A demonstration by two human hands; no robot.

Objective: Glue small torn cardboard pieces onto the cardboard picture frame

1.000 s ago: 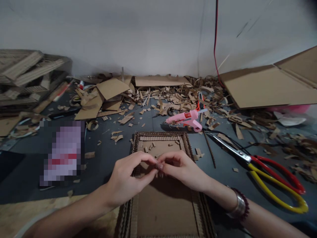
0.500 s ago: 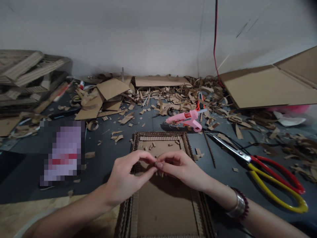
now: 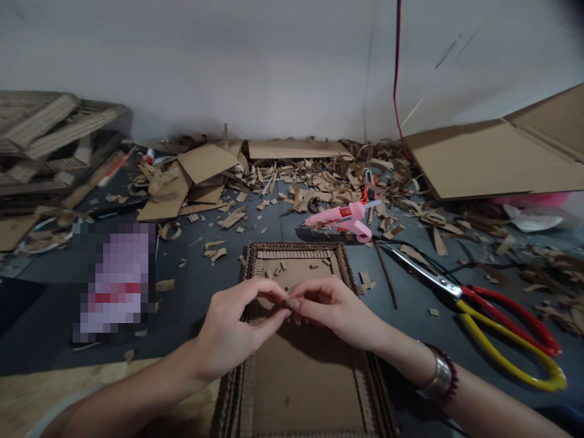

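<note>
My left hand (image 3: 235, 325) and my right hand (image 3: 331, 310) meet above a corrugated cardboard frame (image 3: 296, 250), lying flat on the dark tabletop. Their fingertips press together at one point, pinching a tiny cardboard piece (image 3: 292, 303) that is mostly hidden by my fingers. Small cardboard squares (image 3: 278, 274) are stuck in a row inside the frame's far side. My hands hide the middle of the frame, and a metal bangle and beaded bracelet (image 3: 440, 380) circle my right wrist.
A pink glue gun (image 3: 340, 217) lies beyond the frame, and long scissors with red and yellow handles (image 3: 506, 322) lie to the right. Cardboard scraps (image 3: 314, 176) are heaped along the wall. Stacked corrugated strips (image 3: 45, 131) stand far left, and a large cardboard sheet (image 3: 493, 161) lies far right.
My fingertips have closed in a little around the tiny piece, and both hands have shifted slightly. The frame, glue gun and scissors stay in place.
</note>
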